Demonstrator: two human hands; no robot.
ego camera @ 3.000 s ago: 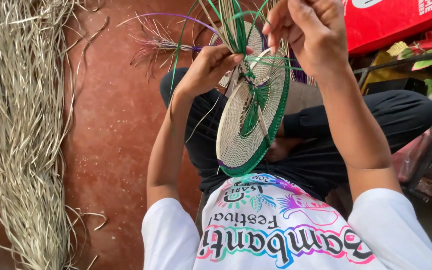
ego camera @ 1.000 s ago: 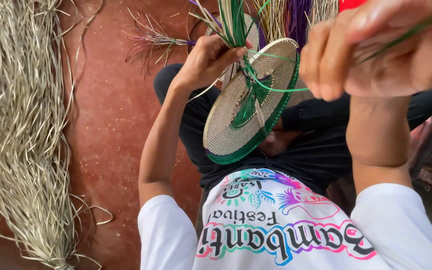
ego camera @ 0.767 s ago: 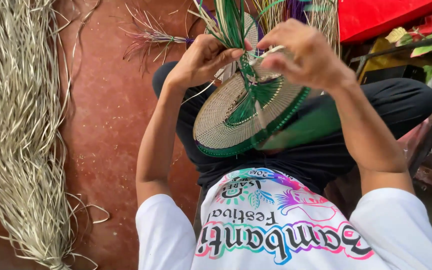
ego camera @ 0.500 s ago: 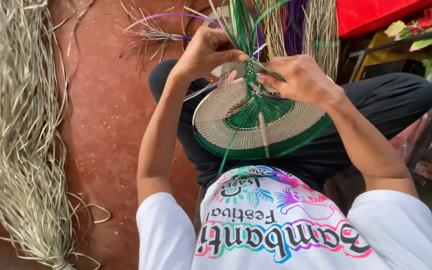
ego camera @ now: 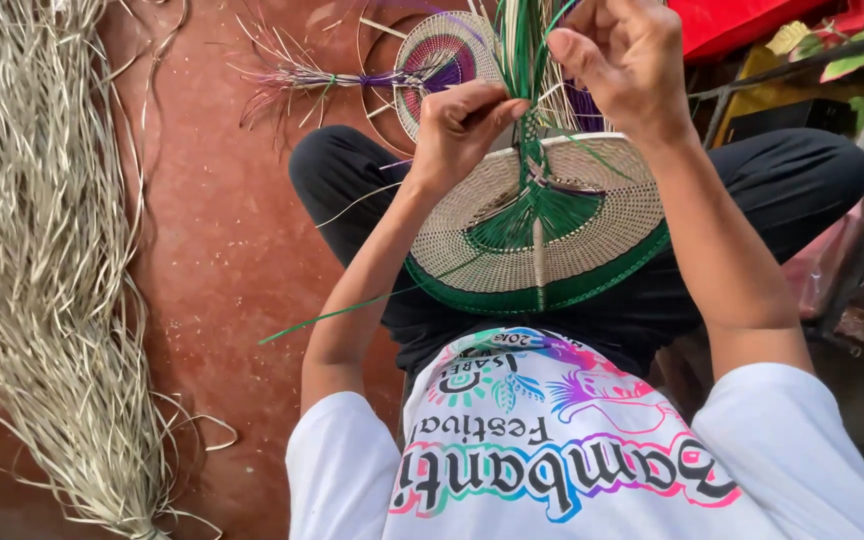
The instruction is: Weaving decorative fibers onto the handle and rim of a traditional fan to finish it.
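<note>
L hand (ego camera: 462,125) pinched shut on green strands (ego camera: 524,60) just above the top edge of the woven fan (ego camera: 542,235); thumb and forefinger meet at the strand bundle, knuckles toward camera. R hand (ego camera: 627,55) raised higher, fingers curled closed round the upper part of the same green strands, plus a few pale ones; exact pinch point hidden behind the fingers.

Woven fan: half-round, pale straw body, green rim along the lower curve, green fan-shaped centre w/ a braided green stem running up to the L hand. Held tilted, flat face to camera, over the person's lap, between both forearms. One long loose green strand (ego camera: 352,310) trails from the fan's left edge down and out over the floor.

Person seated, black trousers (ego camera: 352,190), white tee w/ multicolour print (ego camera: 552,470).

Beyond the hands: second woven piece (ego camera: 442,60), round, purple/pink centre, lying on the floor w/ purple and pink loose ends fanning out to the left. Partly hidden by the strands in hand.

Floor (ego camera: 222,240) reddish-brown. Far left: big bundle of dry pale straw fibres (ego camera: 42,250), lying lengthwise, stray ends curling off it. Top right: red object (ego camera: 752,25), some leaves (ego camera: 832,40), dark clutter below; detail unclear.
</note>
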